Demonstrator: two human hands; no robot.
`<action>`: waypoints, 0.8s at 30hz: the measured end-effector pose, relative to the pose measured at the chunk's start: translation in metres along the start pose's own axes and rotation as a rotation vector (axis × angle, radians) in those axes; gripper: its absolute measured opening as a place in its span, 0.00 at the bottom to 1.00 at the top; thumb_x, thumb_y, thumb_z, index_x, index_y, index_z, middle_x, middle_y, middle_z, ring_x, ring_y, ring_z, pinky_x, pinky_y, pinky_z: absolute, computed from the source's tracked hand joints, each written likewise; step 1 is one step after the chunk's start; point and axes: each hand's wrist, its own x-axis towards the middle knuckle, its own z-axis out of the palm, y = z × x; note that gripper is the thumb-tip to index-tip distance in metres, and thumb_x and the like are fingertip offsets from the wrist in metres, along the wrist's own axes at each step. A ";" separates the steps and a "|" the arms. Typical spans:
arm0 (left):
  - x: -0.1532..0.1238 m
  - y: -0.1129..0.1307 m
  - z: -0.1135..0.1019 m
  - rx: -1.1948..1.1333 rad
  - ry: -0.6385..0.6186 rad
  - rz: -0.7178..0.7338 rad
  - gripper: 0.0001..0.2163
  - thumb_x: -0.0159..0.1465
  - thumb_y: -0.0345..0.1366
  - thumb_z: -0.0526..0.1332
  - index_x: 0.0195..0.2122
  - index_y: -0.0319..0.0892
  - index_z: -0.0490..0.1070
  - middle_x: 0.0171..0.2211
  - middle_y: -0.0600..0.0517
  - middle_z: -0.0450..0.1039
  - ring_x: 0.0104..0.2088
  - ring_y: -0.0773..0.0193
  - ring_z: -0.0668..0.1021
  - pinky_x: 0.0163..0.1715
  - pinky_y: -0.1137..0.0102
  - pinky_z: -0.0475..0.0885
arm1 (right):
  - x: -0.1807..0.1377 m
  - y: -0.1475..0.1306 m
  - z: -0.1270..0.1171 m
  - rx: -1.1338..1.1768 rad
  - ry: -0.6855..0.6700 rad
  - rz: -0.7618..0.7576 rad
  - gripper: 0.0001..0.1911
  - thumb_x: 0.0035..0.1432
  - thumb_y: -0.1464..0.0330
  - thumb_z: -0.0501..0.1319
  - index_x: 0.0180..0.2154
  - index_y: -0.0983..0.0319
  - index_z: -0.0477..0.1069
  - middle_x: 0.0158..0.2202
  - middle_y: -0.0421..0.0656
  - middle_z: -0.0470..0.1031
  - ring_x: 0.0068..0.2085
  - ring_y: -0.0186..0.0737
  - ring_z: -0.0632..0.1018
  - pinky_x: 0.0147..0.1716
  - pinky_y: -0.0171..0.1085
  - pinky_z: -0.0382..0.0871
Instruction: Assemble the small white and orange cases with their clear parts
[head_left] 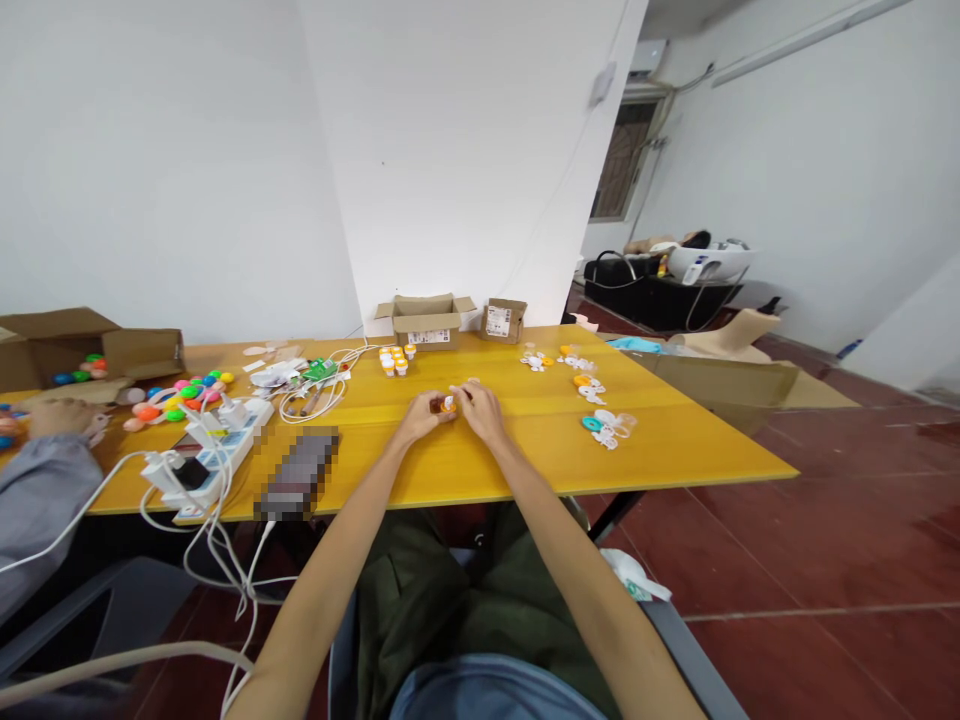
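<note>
Above the near half of the counter (457,470), the left hand (424,417) held a small orange-and-white piece (448,404) between its fingers. The right hand (478,408) was drawn narrow just beside it; whether it gripped anything, I could not tell. The piece looked light, stiff and probably slick, like thin plastic, best pinched by its sides. Farther off stood similar orange-and-white pieces (396,359), and behind them an open carton (426,322).
</note>
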 end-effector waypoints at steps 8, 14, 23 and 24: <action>-0.003 0.014 -0.003 -0.126 0.165 0.016 0.13 0.47 0.41 0.75 0.33 0.43 0.80 0.34 0.51 0.80 0.41 0.58 0.78 0.47 0.64 0.72 | 0.008 0.013 0.005 0.573 -0.177 0.368 0.14 0.60 0.57 0.65 0.28 0.58 0.74 0.29 0.41 0.78 0.31 0.40 0.79 0.32 0.38 0.76; -0.006 0.022 -0.001 -0.232 0.190 0.010 0.15 0.48 0.42 0.75 0.36 0.44 0.80 0.37 0.51 0.81 0.43 0.57 0.79 0.43 0.66 0.72 | 0.005 0.001 0.001 0.971 -0.332 0.538 0.06 0.59 0.66 0.68 0.31 0.60 0.77 0.32 0.42 0.81 0.35 0.38 0.83 0.44 0.41 0.79; -0.008 0.026 0.000 -0.269 0.166 -0.004 0.17 0.47 0.43 0.76 0.37 0.45 0.80 0.38 0.51 0.81 0.43 0.57 0.79 0.42 0.67 0.73 | 0.003 -0.004 0.002 1.155 -0.332 0.676 0.07 0.60 0.74 0.67 0.30 0.60 0.74 0.31 0.41 0.81 0.33 0.33 0.81 0.40 0.34 0.78; -0.008 0.027 -0.001 -0.265 0.162 -0.005 0.17 0.47 0.43 0.75 0.37 0.45 0.80 0.39 0.51 0.81 0.44 0.57 0.79 0.42 0.67 0.73 | 0.003 -0.003 0.003 1.145 -0.323 0.676 0.07 0.59 0.74 0.67 0.30 0.60 0.74 0.30 0.40 0.81 0.32 0.32 0.80 0.38 0.33 0.78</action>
